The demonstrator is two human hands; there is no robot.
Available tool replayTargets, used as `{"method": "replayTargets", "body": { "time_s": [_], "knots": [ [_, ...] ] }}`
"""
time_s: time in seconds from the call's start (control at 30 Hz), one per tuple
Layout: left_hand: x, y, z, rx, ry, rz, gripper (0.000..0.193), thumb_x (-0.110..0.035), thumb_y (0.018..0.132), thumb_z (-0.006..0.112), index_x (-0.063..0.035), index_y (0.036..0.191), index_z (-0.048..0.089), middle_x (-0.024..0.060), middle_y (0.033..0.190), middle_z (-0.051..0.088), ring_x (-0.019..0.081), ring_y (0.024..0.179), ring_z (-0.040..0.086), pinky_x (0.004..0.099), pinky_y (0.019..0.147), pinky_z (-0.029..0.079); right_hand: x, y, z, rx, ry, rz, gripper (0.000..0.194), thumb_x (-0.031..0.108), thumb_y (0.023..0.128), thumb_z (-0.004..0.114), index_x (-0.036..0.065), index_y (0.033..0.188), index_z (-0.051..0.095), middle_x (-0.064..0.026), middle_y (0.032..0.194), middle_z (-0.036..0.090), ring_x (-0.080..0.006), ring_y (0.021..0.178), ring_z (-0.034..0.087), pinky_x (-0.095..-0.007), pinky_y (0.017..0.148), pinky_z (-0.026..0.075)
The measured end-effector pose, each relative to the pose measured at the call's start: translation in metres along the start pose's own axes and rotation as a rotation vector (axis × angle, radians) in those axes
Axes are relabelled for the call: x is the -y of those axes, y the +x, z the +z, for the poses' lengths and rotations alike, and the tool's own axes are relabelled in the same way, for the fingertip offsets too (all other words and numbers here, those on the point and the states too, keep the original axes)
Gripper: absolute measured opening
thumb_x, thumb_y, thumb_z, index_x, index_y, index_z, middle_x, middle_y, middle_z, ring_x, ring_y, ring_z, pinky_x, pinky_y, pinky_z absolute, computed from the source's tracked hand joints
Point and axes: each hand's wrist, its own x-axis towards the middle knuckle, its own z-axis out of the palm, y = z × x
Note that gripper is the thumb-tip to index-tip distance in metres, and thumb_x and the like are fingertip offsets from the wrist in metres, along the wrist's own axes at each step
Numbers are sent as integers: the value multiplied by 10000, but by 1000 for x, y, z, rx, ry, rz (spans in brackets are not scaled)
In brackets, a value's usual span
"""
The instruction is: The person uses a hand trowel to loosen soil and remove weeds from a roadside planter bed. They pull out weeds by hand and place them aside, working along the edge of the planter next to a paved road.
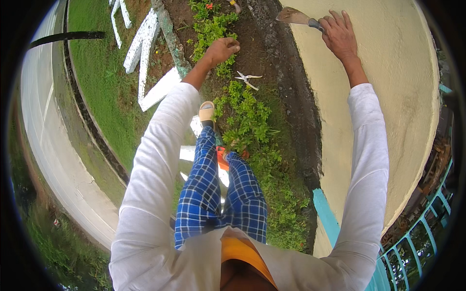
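My right hand [339, 35] rests against the cream-painted wall [393, 72], closed around the dark handle of a trowel [295, 16]. The trowel's rusty blade points left, over the wall's lower edge. My left hand [223, 50] hangs over the leafy shrubs [209, 31] with its fingers curled; whether it holds anything small cannot be made out. Below and to the right of it, pruning shears [248, 78] with pale handles lie spread apart on the bed, between two clumps of shrub.
White block letters [143, 54] stand on the grass to the left, beside a mossy concrete edge [173, 40]. Low shrubs [247, 116] grow close to my feet. A turquoise railing [426, 232] is at the lower right, and a paved road [47, 120] curves along the far left.
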Motion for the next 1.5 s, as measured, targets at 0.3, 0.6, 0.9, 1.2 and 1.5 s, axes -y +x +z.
{"method": "replayTargets", "body": {
  "time_s": [0.3,0.6,0.9,1.2,1.5],
  "knots": [
    [-17,-38,10,-60,97,38,351,-298,928,614,-60,1184,645,142,1127,673,251,1046,637,374,917,486,15,-97,-25,101,82,22,310,147,809,650,141,1109,575,-21,1182,592,-223,1292,436,-439,1152,263],
    [-9,-42,27,20,140,-51,353,-321,893,639,-73,1143,665,135,1097,686,276,1020,650,364,905,499,19,-123,-25,117,53,-60,213,137,841,595,132,1053,577,-27,1095,606,-209,1250,475,-456,1135,287],
    [-7,-18,52,203,203,-8,365,-311,918,626,-48,1169,642,145,1144,665,265,1064,633,365,933,484,25,-121,-26,55,54,3,183,158,840,597,130,1020,574,-29,1043,606,-203,1224,493,-452,1118,314],
    [-14,6,69,270,160,-31,347,-296,918,621,-44,1155,647,143,1132,666,266,1054,632,370,921,484,27,-121,-34,60,65,20,170,142,830,594,114,996,571,-48,1037,594,-230,1213,499,-471,1106,331],
    [-20,24,70,267,214,32,354,-285,914,617,-35,1163,640,148,1089,683,283,1013,648,380,904,494,28,-119,-38,80,105,33,166,121,823,595,103,986,572,-63,1050,594,-241,1210,505,-473,1110,325]
  ]
}}
